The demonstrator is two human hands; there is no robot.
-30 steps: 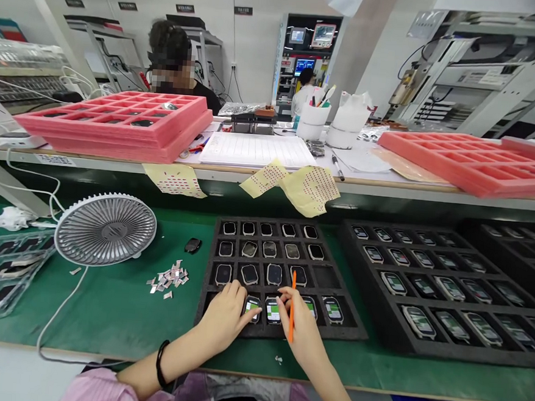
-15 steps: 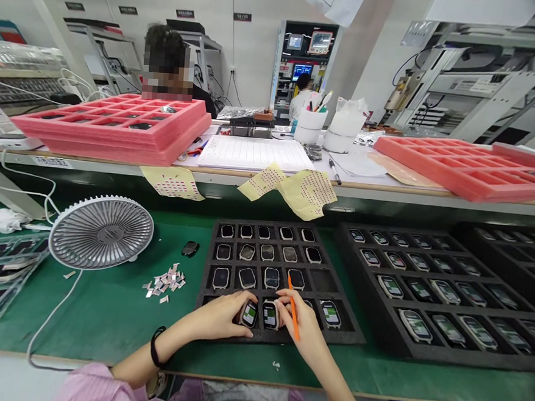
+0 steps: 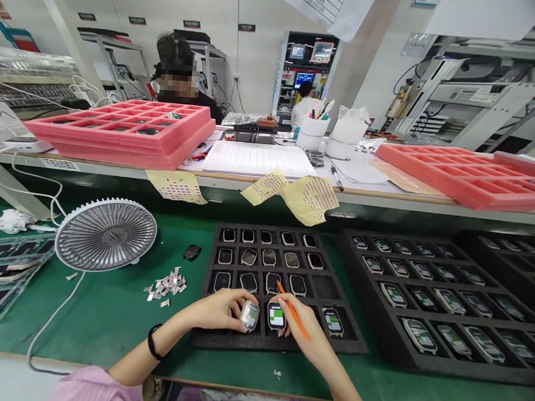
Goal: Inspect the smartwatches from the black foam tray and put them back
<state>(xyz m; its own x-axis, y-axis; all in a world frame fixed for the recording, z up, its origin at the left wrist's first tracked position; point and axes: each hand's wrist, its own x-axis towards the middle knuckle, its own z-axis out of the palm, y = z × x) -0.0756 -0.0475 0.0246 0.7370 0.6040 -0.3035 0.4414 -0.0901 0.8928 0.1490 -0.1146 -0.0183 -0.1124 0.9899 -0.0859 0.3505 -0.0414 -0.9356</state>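
My left hand [image 3: 223, 307] is closed on a smartwatch case [image 3: 249, 316] at the front row of a black foam tray [image 3: 280, 343]. The watch is tilted, and its screen catches the light. In my right hand [image 3: 305, 326] lies a thin orange stick [image 3: 294, 312], slanting up to the left. The fingers of that hand are at the right edge of a second smartwatch [image 3: 276, 316] with a lit white and green screen; whether they grip it I cannot tell. Another lit smartwatch [image 3: 333, 321] sits in a slot to the right. Dark-screened watches fill most slots behind.
A second foam tray of watches [image 3: 421, 361] stands to the right. Left are a grey fan [image 3: 107, 235], a loose black watch part [image 3: 191, 252] and small silvery pieces [image 3: 167, 284]. Pink foam trays [image 3: 115, 147] lie on the shelf; a person [image 3: 179, 78] sits beyond it.
The watch in my left hand has turned and come up, its screen now glaring. My right hand has shifted, and the orange stick leans further left. The camera view has moved slightly.
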